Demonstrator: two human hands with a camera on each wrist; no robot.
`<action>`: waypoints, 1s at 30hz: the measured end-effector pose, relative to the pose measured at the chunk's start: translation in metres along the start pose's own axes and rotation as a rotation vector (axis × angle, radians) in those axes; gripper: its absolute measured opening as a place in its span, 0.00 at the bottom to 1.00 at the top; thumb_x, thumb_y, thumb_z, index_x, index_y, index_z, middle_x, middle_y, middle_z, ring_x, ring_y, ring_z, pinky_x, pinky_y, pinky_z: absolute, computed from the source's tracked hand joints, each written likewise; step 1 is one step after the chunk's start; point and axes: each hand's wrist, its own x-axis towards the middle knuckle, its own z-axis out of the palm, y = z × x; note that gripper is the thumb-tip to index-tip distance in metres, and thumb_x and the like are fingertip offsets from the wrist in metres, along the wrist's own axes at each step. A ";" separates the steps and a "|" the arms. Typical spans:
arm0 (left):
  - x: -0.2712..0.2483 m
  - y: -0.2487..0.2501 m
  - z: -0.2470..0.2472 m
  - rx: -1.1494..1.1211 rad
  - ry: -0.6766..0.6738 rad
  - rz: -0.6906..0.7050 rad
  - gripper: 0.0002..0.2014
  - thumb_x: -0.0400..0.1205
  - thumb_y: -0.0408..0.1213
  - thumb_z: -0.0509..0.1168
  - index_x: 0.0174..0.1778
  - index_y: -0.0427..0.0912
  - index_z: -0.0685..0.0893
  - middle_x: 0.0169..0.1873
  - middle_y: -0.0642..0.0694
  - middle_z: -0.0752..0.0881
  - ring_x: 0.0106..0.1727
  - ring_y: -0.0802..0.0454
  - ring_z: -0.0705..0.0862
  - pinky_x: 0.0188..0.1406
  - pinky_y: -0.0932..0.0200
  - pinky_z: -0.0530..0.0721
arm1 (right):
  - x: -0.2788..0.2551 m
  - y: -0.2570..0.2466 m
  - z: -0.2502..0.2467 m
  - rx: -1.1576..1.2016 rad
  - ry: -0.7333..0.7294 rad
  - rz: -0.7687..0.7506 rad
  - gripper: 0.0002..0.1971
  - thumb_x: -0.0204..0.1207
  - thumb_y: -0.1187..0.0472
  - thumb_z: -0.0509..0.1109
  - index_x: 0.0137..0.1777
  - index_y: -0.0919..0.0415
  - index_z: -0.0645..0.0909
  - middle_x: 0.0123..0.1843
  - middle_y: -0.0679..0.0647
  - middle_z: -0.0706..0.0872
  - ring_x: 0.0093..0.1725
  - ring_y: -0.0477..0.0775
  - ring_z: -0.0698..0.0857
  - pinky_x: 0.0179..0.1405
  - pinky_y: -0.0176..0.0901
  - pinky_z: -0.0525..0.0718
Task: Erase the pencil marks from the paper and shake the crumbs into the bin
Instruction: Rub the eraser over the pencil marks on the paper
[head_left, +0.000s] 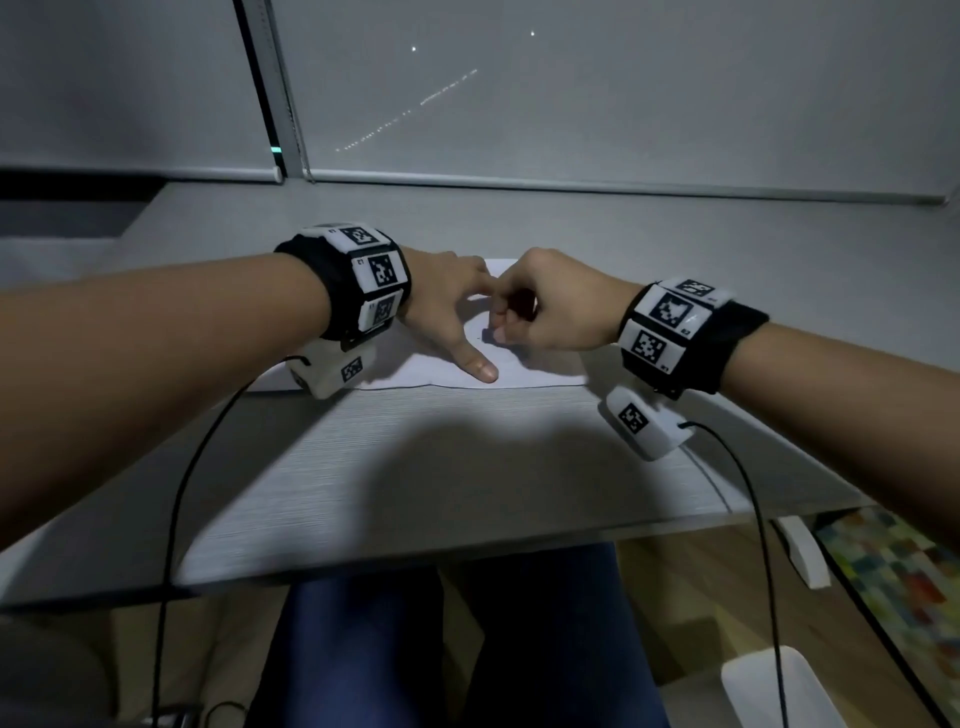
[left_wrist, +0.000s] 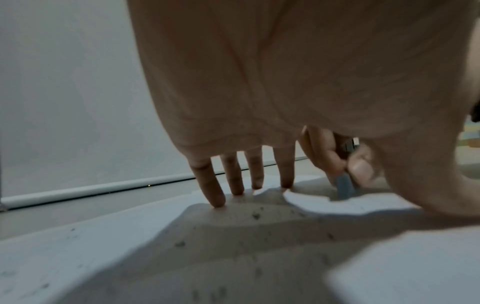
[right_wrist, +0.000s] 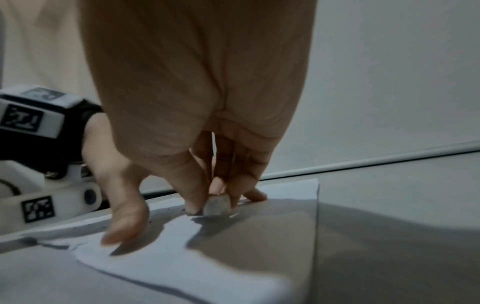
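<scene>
Right hand (head_left: 550, 306) pinching eraser (right_wrist: 217, 205) onto paper (head_left: 524, 371), left hand (head_left: 447, 306) spread flat pinning it, crumbs (left_wrist: 255, 216) scattered, marker labels unreadable

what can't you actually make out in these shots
- Pencil marks: in the head view the right hand and eraser cover that spot on the paper; too small to read.
- Bin: the white object is cut off by the bottom edge; cannot tell what it is.
- Crumbs: blurred in the left wrist view, uncountable.
- Left hand: whether its palm touches the paper.
</scene>
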 end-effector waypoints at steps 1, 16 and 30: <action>-0.002 0.000 -0.002 -0.016 -0.014 -0.001 0.48 0.53 0.86 0.73 0.70 0.71 0.78 0.75 0.56 0.73 0.79 0.45 0.76 0.80 0.34 0.75 | 0.002 -0.001 0.004 0.007 -0.010 -0.007 0.04 0.78 0.60 0.80 0.44 0.59 0.91 0.38 0.51 0.95 0.34 0.41 0.92 0.37 0.32 0.86; -0.005 0.005 -0.003 0.146 -0.098 -0.119 0.59 0.58 0.81 0.76 0.86 0.72 0.63 0.88 0.60 0.56 0.85 0.42 0.63 0.80 0.28 0.69 | -0.009 -0.028 0.018 -0.131 -0.015 -0.071 0.05 0.76 0.61 0.74 0.39 0.57 0.89 0.33 0.46 0.90 0.33 0.41 0.88 0.36 0.38 0.88; 0.003 0.005 -0.003 0.163 -0.110 -0.148 0.59 0.61 0.78 0.78 0.87 0.74 0.58 0.89 0.58 0.55 0.87 0.40 0.62 0.78 0.31 0.68 | -0.012 -0.021 0.013 -0.109 -0.056 -0.099 0.05 0.75 0.58 0.78 0.40 0.58 0.92 0.35 0.49 0.93 0.37 0.46 0.89 0.37 0.32 0.85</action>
